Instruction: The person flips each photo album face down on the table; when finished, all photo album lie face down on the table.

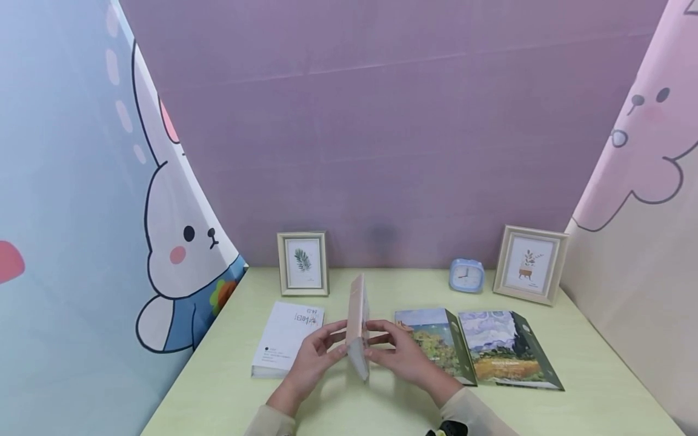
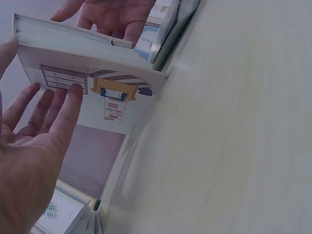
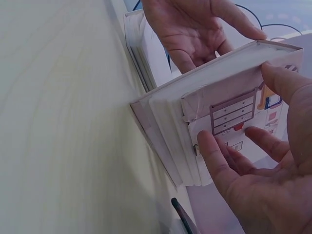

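I am holding a thick, pale pink hardback book (image 1: 357, 315) upright and nearly edge-on between my two hands, over the middle of the pale yellow-green wooden-looking tabletop (image 1: 207, 402). My left hand (image 1: 312, 357) is pressing one cover and my right hand (image 1: 400, 354) is pressing the other; the fingers of both are spreading fairly straight over the covers rather than wrapping round, with only the book filling the narrow gap between them. I am not able to tell whether its lower edge is touching the tabletop. A thick white book (image 1: 286, 339) is lying just beyond my left hand, while a green-edged book with a painted foliage cover (image 1: 436, 339) and a green-edged book with a painted cloudy field (image 1: 501, 345) are lying on my right. Behind, a leaf-print picture frame (image 1: 303, 263), a light blue plastic clock (image 1: 466, 275) and a plant-print picture frame (image 1: 530, 266) are standing. As I am judging it, I am at the steadying step, and the next move is calling for even pressure from both sides against tipping or slipping.
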A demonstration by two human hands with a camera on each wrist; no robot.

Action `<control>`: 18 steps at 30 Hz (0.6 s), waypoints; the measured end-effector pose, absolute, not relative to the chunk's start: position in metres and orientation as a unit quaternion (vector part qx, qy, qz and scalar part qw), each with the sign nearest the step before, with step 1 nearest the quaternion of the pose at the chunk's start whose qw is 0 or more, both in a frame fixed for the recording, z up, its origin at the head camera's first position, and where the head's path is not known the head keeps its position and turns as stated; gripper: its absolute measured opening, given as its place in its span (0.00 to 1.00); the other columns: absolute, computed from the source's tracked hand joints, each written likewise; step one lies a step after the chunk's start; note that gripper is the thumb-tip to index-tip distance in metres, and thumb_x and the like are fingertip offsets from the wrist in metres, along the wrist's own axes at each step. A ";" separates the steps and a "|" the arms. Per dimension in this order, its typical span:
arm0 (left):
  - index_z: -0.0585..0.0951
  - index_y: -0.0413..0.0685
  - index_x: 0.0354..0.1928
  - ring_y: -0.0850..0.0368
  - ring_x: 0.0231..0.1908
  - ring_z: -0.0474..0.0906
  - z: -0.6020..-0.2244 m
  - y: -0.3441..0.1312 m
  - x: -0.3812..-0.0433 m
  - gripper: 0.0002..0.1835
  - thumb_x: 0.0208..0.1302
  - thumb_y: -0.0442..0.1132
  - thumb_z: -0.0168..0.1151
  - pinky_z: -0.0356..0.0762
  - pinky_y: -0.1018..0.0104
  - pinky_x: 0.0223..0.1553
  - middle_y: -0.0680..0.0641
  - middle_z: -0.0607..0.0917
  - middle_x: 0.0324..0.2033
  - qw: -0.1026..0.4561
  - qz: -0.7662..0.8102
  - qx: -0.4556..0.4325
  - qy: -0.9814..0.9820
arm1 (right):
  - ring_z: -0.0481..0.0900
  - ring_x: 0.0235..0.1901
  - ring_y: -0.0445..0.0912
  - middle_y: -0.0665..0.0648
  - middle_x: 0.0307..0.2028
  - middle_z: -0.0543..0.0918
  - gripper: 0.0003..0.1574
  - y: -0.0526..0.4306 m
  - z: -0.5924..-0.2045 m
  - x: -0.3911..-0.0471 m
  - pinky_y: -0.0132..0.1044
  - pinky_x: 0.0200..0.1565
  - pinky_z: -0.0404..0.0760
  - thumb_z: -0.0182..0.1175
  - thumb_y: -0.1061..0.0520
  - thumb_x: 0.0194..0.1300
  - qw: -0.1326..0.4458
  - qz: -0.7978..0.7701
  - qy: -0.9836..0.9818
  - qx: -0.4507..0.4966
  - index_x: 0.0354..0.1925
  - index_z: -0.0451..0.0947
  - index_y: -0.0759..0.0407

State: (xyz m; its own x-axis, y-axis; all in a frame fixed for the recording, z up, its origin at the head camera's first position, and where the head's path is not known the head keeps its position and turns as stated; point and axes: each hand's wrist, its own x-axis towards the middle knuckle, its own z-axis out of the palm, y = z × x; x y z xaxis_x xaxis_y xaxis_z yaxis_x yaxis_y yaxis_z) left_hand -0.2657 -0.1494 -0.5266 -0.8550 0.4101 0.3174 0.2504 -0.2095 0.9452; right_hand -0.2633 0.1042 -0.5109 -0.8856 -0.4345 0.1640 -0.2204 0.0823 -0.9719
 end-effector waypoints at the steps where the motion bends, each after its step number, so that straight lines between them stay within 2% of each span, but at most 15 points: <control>1: 0.69 0.34 0.73 0.31 0.69 0.69 -0.527 -0.149 -0.266 0.28 0.74 0.29 0.62 0.79 0.51 0.64 0.31 0.71 0.71 0.054 0.731 0.263 0.627 | 0.75 0.65 0.64 0.64 0.71 0.71 0.34 0.105 -0.511 -0.263 0.43 0.58 0.85 0.67 0.58 0.73 0.083 -0.638 0.731 -0.225 0.73 0.70 0.54; 9: 0.72 0.36 0.72 0.29 0.68 0.70 -0.527 -0.146 -0.265 0.27 0.73 0.29 0.63 0.80 0.51 0.63 0.36 0.72 0.71 0.043 0.723 0.263 0.638 | 0.79 0.61 0.61 0.62 0.72 0.71 0.38 0.109 -0.506 -0.261 0.40 0.52 0.87 0.69 0.56 0.71 0.067 -0.630 0.739 -0.228 0.75 0.70 0.52; 18: 0.73 0.37 0.71 0.31 0.68 0.72 -0.529 -0.141 -0.265 0.26 0.73 0.30 0.63 0.80 0.52 0.64 0.39 0.73 0.72 0.054 0.718 0.265 0.641 | 0.81 0.58 0.61 0.63 0.71 0.72 0.39 0.114 -0.500 -0.257 0.38 0.52 0.87 0.70 0.59 0.71 0.048 -0.640 0.733 -0.226 0.75 0.69 0.56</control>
